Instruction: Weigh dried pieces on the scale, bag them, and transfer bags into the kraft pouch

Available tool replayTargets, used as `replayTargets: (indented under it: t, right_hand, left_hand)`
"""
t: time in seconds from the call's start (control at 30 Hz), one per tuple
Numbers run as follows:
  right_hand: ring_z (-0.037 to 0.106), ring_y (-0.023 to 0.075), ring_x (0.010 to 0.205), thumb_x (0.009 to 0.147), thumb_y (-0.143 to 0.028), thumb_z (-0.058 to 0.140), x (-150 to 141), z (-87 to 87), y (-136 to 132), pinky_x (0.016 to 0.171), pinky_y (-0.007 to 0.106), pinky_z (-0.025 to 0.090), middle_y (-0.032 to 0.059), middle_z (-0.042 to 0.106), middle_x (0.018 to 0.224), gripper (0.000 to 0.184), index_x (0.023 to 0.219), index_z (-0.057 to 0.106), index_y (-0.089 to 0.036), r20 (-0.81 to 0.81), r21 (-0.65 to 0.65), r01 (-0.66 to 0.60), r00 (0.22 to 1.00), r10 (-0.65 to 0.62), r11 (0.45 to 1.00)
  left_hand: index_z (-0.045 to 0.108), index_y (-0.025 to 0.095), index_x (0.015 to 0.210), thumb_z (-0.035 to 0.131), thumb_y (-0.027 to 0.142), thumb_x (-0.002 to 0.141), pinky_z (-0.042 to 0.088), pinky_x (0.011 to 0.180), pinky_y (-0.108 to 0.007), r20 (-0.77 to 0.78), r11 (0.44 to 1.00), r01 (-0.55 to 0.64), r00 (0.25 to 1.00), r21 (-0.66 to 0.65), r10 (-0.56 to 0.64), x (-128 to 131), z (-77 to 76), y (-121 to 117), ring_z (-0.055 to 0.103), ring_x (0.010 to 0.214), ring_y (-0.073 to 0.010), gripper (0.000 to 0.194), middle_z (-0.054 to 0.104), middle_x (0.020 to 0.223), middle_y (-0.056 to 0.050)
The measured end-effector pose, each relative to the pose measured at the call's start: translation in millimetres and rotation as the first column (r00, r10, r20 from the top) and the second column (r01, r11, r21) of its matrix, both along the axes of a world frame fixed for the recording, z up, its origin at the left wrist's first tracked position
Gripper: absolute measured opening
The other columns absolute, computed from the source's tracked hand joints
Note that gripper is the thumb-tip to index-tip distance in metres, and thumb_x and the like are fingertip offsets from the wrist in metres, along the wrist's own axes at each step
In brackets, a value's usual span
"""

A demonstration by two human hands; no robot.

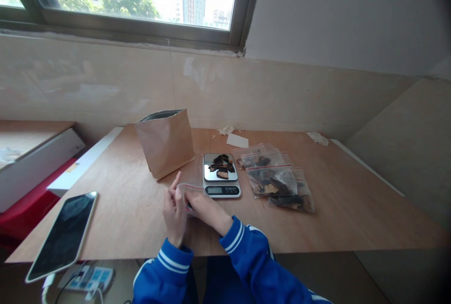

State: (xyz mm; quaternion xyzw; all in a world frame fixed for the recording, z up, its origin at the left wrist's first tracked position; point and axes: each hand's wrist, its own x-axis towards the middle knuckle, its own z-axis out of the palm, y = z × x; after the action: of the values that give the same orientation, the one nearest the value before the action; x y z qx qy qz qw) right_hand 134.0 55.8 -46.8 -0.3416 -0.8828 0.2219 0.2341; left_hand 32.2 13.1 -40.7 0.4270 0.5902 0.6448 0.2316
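Both my hands meet over a small clear zip bag (188,186) with a red strip, lying on the wooden table (134,200) just left of a small digital scale (221,175). My left hand (175,214) pinches the bag's left side, its index finger raised. My right hand (202,207) holds the bag's right side, fingers closed on it. Dark dried pieces (221,165) sit on the scale's shiny plate. Both sleeves are blue with white stripes.
A brown paper bag (165,142) stands open behind my hands. Several filled zip bags (276,179) lie right of the scale. A tablet (63,236) overhangs the table's left front edge. Paper scraps (237,140) lie near the wall. White boxes (38,163) sit at left.
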Motion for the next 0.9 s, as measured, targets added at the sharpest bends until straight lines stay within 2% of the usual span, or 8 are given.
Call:
replayTargets:
  t: [0.13,0.27,0.33,0.4,0.5,0.57,0.73,0.9]
  right_hand:
    - [0.059,0.0203,0.077,0.092,-0.024,0.055,1,8.5,4,0.069,0.032,0.049,0.0041,0.061,0.080,0.008,0.085,0.054,-0.019,0.004,0.079,0.021,1.000,-0.021,0.997]
    - [0.056,0.0168,0.073,0.094,-0.038,0.054,6,19.2,7,0.068,0.028,0.047,0.0014,0.058,0.079,0.021,0.081,0.052,-0.021,-0.221,0.107,0.093,0.973,-0.067,0.990]
    - [0.055,0.0154,0.071,0.093,-0.043,0.053,11,24.8,13,0.067,0.027,0.046,0.0003,0.057,0.078,0.024,0.082,0.051,-0.022,-0.386,0.071,0.224,0.905,-0.180,0.972]
    - [0.054,0.0144,0.068,0.092,-0.047,0.052,17,29.4,25,0.068,0.026,0.045,-0.0005,0.057,0.076,0.027,0.081,0.050,-0.022,-0.513,0.000,0.383,0.793,-0.328,0.924]
    - [0.053,0.0142,0.066,0.091,-0.050,0.051,26,30.9,51,0.066,0.026,0.043,-0.0009,0.056,0.075,0.030,0.081,0.048,-0.022,-0.561,-0.103,0.537,0.664,-0.494,0.837]
    - [0.052,0.0146,0.065,0.091,-0.052,0.051,30,27.0,68,0.065,0.026,0.041,-0.0005,0.057,0.076,0.031,0.080,0.048,-0.022,-0.525,-0.120,0.559,0.666,-0.530,0.821]
    - [0.053,0.0167,0.071,0.091,-0.054,0.048,31,13.4,85,0.070,0.028,0.042,0.0015,0.059,0.080,0.033,0.080,0.047,-0.023,-0.422,-0.073,0.523,0.755,-0.502,0.849]
    - [0.055,0.0173,0.074,0.091,-0.056,0.047,38,19.5,89,0.071,0.028,0.042,0.0017,0.060,0.080,0.035,0.081,0.049,-0.022,-0.440,-0.059,0.569,0.723,-0.533,0.820]
  left_hand:
    - [0.045,0.020,0.076,0.045,0.046,0.091,0.036,0.050,-0.027,0.020,0.999,-0.011,1.000,-0.045,0.012,-4,0.4,6,0.037,0.047,-0.0075,0.030,0.057,0.137,-0.013]
    - [0.048,0.020,0.080,0.045,0.043,0.091,0.038,0.050,-0.027,0.045,0.997,-0.024,0.999,-0.079,0.027,-11,2.9,12,0.045,0.049,-0.0085,0.026,0.057,0.137,-0.011]
    - [0.047,0.021,0.078,0.046,0.040,0.090,0.041,0.057,-0.027,0.046,0.995,-0.052,0.997,-0.091,0.056,-15,5.0,14,0.055,0.059,-0.0117,0.023,0.060,0.133,-0.009]
    - [0.047,0.022,0.076,0.046,0.037,0.089,0.043,0.065,-0.028,0.037,0.991,-0.096,0.994,-0.095,0.100,-19,7.7,15,0.061,0.075,-0.0159,0.020,0.063,0.128,-0.009]
    - [0.045,0.022,0.074,0.045,0.034,0.089,0.042,0.067,-0.028,0.027,0.986,-0.127,0.991,-0.109,0.131,-24,12.6,14,0.061,0.078,-0.0162,0.019,0.063,0.129,-0.008]
    - [0.042,0.022,0.072,0.045,0.034,0.088,0.041,0.063,-0.028,0.032,0.982,-0.135,0.990,-0.129,0.140,-25,15.8,12,0.059,0.072,-0.0144,0.021,0.062,0.130,-0.007]
    - [0.042,0.022,0.071,0.046,0.036,0.086,0.042,0.063,-0.028,0.070,0.980,-0.137,0.987,-0.143,0.148,-26,18.2,11,0.057,0.069,-0.0142,0.022,0.064,0.127,-0.008]
    - [0.045,0.021,0.072,0.046,0.039,0.087,0.041,0.066,-0.029,0.043,0.980,-0.141,0.988,-0.141,0.148,-28,13.4,11,0.057,0.072,-0.0151,0.023,0.064,0.127,-0.008]
